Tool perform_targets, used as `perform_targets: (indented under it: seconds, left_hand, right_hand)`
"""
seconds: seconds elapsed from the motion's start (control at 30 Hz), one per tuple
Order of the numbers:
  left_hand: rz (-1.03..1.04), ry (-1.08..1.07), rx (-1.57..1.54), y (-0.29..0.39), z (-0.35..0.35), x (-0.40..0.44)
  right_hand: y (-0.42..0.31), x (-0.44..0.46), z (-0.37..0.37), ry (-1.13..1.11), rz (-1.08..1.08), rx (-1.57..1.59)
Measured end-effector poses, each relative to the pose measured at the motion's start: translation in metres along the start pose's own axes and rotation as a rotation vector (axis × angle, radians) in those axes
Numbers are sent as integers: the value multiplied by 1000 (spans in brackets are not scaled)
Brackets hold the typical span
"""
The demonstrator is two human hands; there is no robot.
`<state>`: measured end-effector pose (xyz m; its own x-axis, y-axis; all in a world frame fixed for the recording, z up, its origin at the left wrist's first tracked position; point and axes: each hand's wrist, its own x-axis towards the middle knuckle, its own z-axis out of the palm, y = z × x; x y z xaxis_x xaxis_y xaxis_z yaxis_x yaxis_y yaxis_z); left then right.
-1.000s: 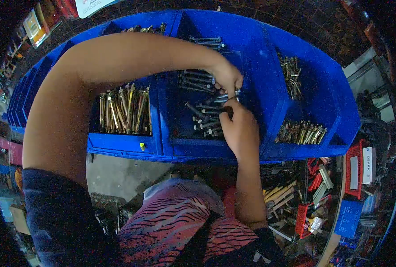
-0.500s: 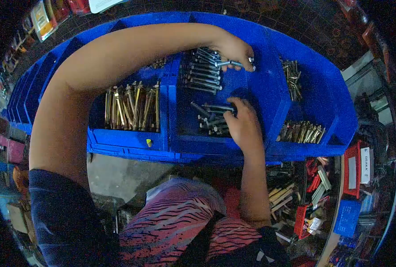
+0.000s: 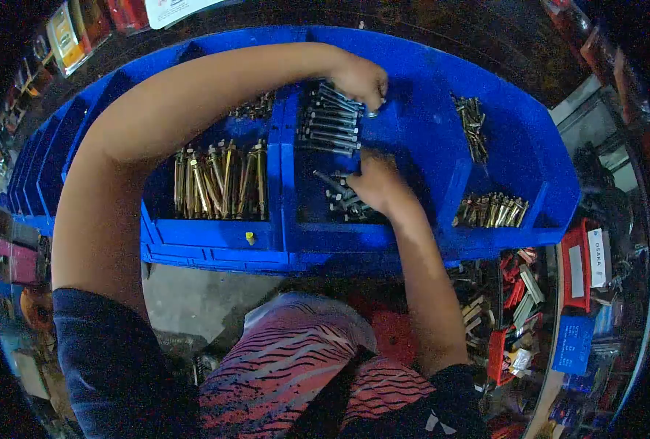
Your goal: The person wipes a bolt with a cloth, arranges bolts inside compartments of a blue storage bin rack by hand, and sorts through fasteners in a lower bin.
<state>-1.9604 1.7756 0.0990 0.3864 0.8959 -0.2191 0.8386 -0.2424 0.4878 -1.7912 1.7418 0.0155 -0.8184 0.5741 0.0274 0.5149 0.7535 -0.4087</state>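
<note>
My left hand (image 3: 361,82) reaches over from the left into the blue bin, fingers curled around silver bolts whose heads stick out by the fingertips. Just beside and below it, a row of silver hex bolts (image 3: 332,132) lies side by side, heads to the right. My right hand (image 3: 380,183) is lower in the same bin, fingers curled, at the right edge of a loose pile of silver bolts (image 3: 350,208). Its fingertips are partly hidden and blurred, so what is between them does not show.
The left compartment holds brass-coloured anchor bolts (image 3: 219,179). Smaller fasteners (image 3: 471,132) and short brass-coloured ones (image 3: 493,210) lie in the right compartments. Blue dividers (image 3: 287,183) separate them. A red box (image 3: 577,267) and a blue box (image 3: 573,344) are at lower right.
My left hand has moved left and curled in, nearer the row of bolts. My right hand has shifted left and slightly up; the bolt visible at its fingers earlier no longer shows clearly.
</note>
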Motion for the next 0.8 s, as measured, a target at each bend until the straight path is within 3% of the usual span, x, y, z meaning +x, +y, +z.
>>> perform_targets:
  seconds: [0.07, 0.17, 0.4, 0.5, 0.6, 0.67, 0.8]
  left_hand:
    - [33, -35, 62, -4, 1, 4]
    - [-85, -224, 227, -7, -3, 8]
    - [-65, -273, 248, -34, -8, 17]
    - [30, -115, 67, -53, -4, 19]
    - [-26, -209, 1, -65, 2, 23]
    - [-99, -381, 194, -67, 3, 26]
    - [48, -342, 176, -69, 2, 24]
  right_hand:
    - [3, 0, 2, -1, -34, 29]
    - [-1, -10, -8, 58, -49, 132]
    - [3, -9, -7, -18, 90, -39]
    - [7, -8, 0, -9, 47, -45]
    - [4, -11, -2, 23, 48, -76]
    - [2, -12, -5, -20, 61, -97]
    - [7, -10, -1, -18, 32, -128]
